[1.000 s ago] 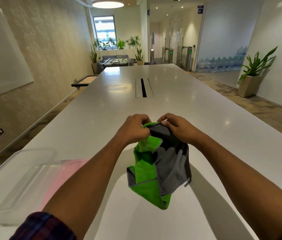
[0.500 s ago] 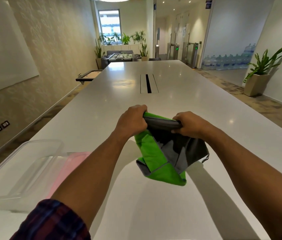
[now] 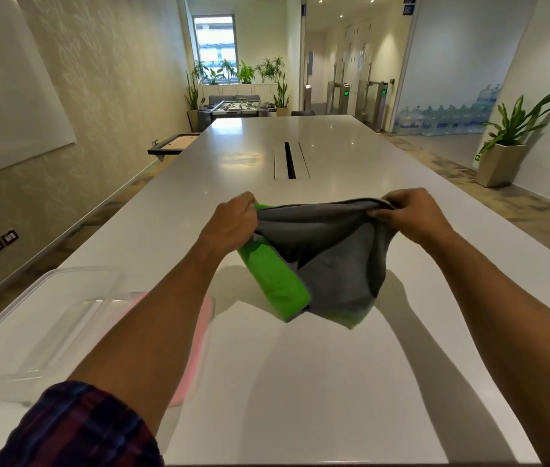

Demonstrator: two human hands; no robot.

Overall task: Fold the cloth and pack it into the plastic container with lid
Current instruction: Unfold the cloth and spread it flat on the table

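A long white bench (image 3: 317, 382) runs down a bright room, with a dark slot (image 3: 290, 160) in its middle toward 12 o'clock. A big white board (image 3: 7, 96) hangs on the wall at 10 o'clock, and a plant in a pot (image 3: 506, 146) stands on the floor at 2 o'clock. Far off at 12 o'clock there is a window (image 3: 215, 40) with more green plants under it. Both arms reach out over the bench, and the left arm has a dark checked sleeve (image 3: 78, 429) at 7 o'clock. The cloth (image 3: 327, 261) is held up in the air between the two hands, just above the bench, a little past the middle of the view toward 12 o'clock. It is gray on one side and bright green on the other. The left hand (image 3: 233, 224) has its fingers closed tight on the top left corner of the cloth. The right hand (image 3: 408, 214) has its fingers closed on the top right corner. The top edge is pulled out between them, and the rest of the cloth hangs down in loose folds. Its shadow falls on the bench below. The clear plastic container (image 3: 41, 325) sits on the bench at 8 o'clock, well apart from the cloth. Just beside it lies the pink lid (image 3: 196, 348), partly hidden under the left arm.
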